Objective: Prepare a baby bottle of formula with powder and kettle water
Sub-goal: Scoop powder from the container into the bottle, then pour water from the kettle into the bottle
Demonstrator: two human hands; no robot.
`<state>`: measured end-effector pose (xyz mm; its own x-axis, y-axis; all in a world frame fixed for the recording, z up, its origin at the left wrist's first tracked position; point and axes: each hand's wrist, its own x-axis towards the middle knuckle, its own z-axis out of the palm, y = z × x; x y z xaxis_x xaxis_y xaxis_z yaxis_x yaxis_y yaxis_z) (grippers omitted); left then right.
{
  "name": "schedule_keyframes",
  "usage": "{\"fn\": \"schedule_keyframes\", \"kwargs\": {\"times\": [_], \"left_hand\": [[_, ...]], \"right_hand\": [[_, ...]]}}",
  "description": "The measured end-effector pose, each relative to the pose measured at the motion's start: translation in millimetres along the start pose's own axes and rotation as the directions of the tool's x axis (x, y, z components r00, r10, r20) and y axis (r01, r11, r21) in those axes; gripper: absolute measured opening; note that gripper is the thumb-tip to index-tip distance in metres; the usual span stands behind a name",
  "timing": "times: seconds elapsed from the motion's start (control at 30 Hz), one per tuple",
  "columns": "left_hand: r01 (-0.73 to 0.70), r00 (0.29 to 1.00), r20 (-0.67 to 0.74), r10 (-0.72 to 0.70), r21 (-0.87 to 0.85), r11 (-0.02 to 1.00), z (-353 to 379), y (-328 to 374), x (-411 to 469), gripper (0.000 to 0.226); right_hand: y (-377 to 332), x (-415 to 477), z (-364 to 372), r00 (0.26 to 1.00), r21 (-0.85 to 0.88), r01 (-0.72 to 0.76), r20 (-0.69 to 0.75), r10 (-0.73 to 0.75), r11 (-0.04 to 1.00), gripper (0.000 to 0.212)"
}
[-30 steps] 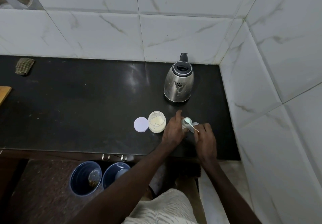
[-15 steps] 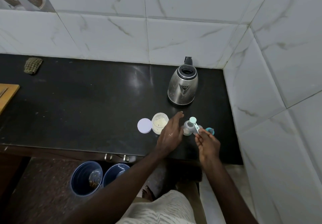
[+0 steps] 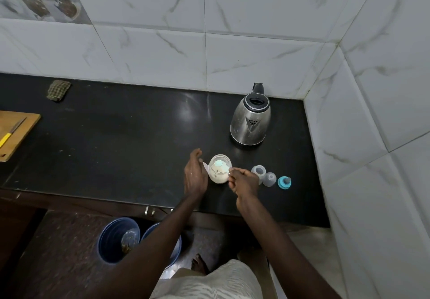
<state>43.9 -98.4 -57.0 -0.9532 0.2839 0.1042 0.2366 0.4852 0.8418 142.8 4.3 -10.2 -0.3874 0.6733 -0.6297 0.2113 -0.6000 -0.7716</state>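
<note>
– Two hands in view, we tag both. Right first?
– Right hand (image 3: 243, 182) has its fingers curled, pinching the handle of the scoop (image 3: 218, 163). We see the teal scoop bowl sitting in the mouth of the powder jar (image 3: 220, 175).
– Left?
– Left hand (image 3: 195, 175) is flat, fingers straight and together, standing edge-on just beside the jar's left side. Holds nothing. We cannot tell if the palm touches the glass.
– Jar state?
– Upright on the counter (image 3: 116, 140), lid off, pale powder inside. We spot a sliver of the lid (image 3: 205, 166) between left hand and jar, mostly hidden by the hand.
– Where do we put the bottle?
– Baby bottle (image 3: 258, 171) stands upright with its mouth uncovered, just right of the right hand, which partly covers it. We mark the clear dome cap (image 3: 269, 179) touching or nearly touching it on the right, then the teal teat ring (image 3: 284, 182) a little further right, all in one row near the counter's front edge.
– Kettle?
– Steel kettle (image 3: 251, 121) behind the jar and bottle, near the tiled corner, spout facing us, well apart from both hands.
– Rest, quick.
– Checked cloth (image 3: 58, 90) far left at the back wall. Wooden cutting board (image 3: 21, 121) at the left edge with a yellow-handled knife (image 3: 10, 133) on it. Blue buckets (image 3: 111, 240) on the floor under the counter; we count a pair.
</note>
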Motion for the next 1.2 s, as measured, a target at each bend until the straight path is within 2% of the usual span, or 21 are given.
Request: {"fn": "schedule_keyframes", "kwargs": {"times": [0.07, 0.17, 0.33, 0.43, 0.5, 0.57, 0.67, 0.77, 0.83, 0.97, 1.1, 1.2], "left_hand": [[0.035, 0.998, 0.049, -0.035, 0.009, 0.999, -1, -6, -2, 0.035], [0.043, 0.996, 0.076, -0.044, 0.018, 0.999, 1, -11, -5, 0.034], [0.005, 0.997, 0.071, -0.006, 0.022, 1.000, 2, -10, -10, 0.031], [-0.074, 0.995, 0.066, 0.074, -0.005, 0.997, 3, -4, -12, 0.024], [-0.120, 0.990, 0.067, 0.121, -0.016, 0.993, 3, 0, -13, 0.025], [-0.139, 0.988, 0.067, 0.140, -0.015, 0.990, 5, 0, -13, 0.028], [-0.141, 0.989, 0.051, 0.142, -0.020, 0.990, 8, -4, -14, 0.032], [-0.136, 0.989, 0.049, 0.137, -0.009, 0.991, 9, -5, -16, 0.033], [-0.122, 0.991, 0.048, 0.121, 0.008, 0.993, 10, -8, -16, 0.032], [-0.085, 0.996, 0.020, 0.085, 0.026, 0.996, 10, -16, -17, 0.036], [-0.071, 0.997, 0.018, 0.070, 0.047, 0.996, 11, -18, -15, 0.036], [-0.033, 0.999, -0.005, 0.033, 0.035, 0.999, 14, -9, -8, 0.034]], "right_hand": [[3, 2, 10, 0.999, -0.073, 0.042, -0.022, -0.043, 0.996, 0.007], [7, 4, 19, 0.979, -0.320, 0.183, -0.028, -0.202, 0.930, 0.009], [6, 5, 20, 0.904, -0.690, 0.359, 0.090, -0.417, 0.629, 0.014], [4, 5, 19, 0.848, -0.802, 0.431, 0.204, -0.489, 0.414, 0.017], [5, 8, 17, 0.817, -0.807, 0.480, 0.268, -0.511, 0.344, 0.018], [4, 9, 13, 0.791, -0.777, 0.510, 0.255, -0.556, 0.369, 0.018], [-3, 8, 5, 0.758, -0.738, 0.518, 0.163, -0.632, 0.431, 0.021], [-4, 11, 0, 0.838, -0.774, 0.421, 0.134, -0.529, 0.472, 0.036], [1, 13, -2, 0.877, -0.792, 0.391, 0.165, -0.452, 0.469, 0.035], [12, 10, -4, 0.887, -0.779, 0.414, 0.229, -0.401, 0.471, 0.035], [14, 8, -6, 0.878, -0.769, 0.423, 0.218, -0.425, 0.479, 0.036], [-3, 12, -7, 0.871, -0.750, 0.412, 0.156, -0.467, 0.517, 0.040]]}}
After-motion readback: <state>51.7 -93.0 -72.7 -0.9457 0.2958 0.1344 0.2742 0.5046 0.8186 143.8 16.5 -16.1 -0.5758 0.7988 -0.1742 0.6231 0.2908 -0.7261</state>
